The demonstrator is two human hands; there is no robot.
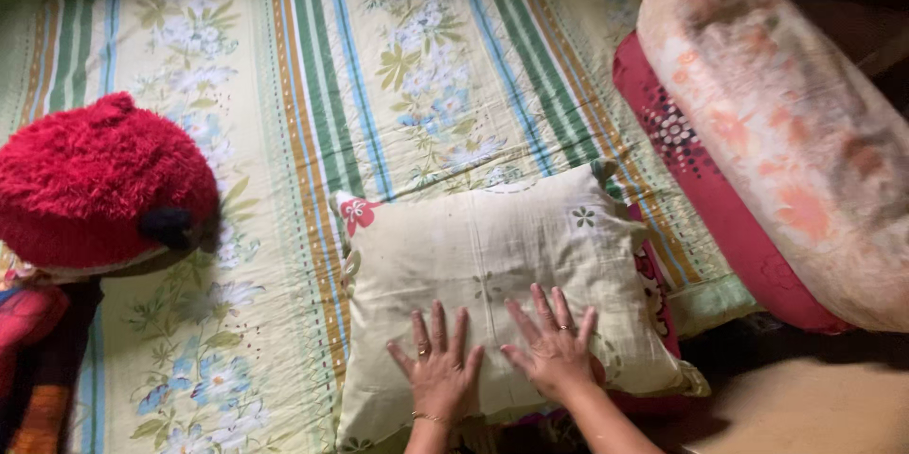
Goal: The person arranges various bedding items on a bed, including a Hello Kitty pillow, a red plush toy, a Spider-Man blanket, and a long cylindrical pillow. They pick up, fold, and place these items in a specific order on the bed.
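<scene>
Two bare hands pressed flat on a pale cream pillow (502, 274), side by side near its lower edge: left hand (438, 367) with fingers spread and a ring, right hand (557, 348) likewise splayed, also ringed. Pillow lying on a floral striped bedsheet (312, 85). Red plush toy (99, 184) well apart at left. Long faded bolster (795, 132) at right, over a maroon patterned cushion (710, 189).

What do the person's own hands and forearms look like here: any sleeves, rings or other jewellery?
Both forearms are bare, with no sleeves in view. The left hand wears a ring on one finger and a thin chain bracelet at the wrist. The right hand wears a slim ring on one finger. No gloves or watch show.
</scene>
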